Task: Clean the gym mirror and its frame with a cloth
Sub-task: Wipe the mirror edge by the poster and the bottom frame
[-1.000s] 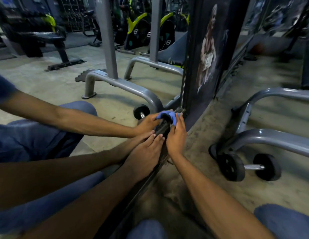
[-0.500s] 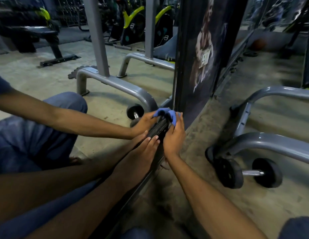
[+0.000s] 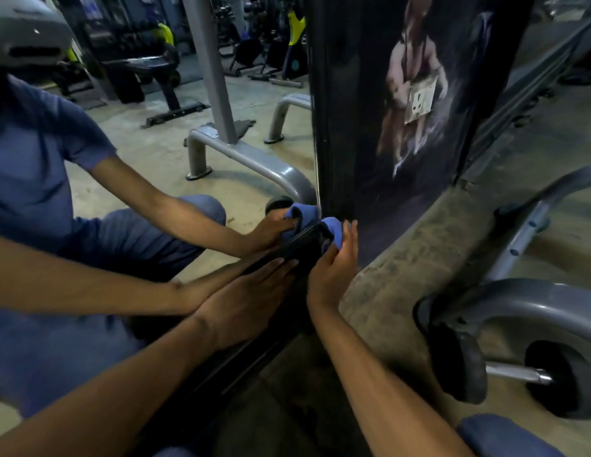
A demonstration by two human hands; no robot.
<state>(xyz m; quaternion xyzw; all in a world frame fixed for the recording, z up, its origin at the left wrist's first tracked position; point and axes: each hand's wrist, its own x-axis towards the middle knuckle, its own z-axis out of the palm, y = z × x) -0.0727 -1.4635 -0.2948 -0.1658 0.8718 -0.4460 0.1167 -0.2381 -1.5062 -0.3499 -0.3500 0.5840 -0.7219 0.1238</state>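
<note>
The gym mirror [image 3: 149,179] fills the left side and reflects me and both my arms. Its black bottom frame [image 3: 297,245] runs along the floor to a corner beside a dark wall panel. My right hand [image 3: 332,272] grips a blue cloth [image 3: 332,225] and holds it against that corner of the frame. My left hand [image 3: 247,301] lies flat with straight fingers on the frame and glass just before the corner. The cloth's reflection shows blue in the glass right behind it.
A dark poster panel [image 3: 403,143] with a white socket [image 3: 419,103] stands right of the mirror. A grey machine leg [image 3: 518,308] with black wheels [image 3: 459,367] sits on the concrete floor at the right. My knee [image 3: 498,437] is at the bottom right.
My head has come closer and lifted, so my reflected torso and head now show. Both hands stay at the frame's corner, the cloth shifting only slightly.
</note>
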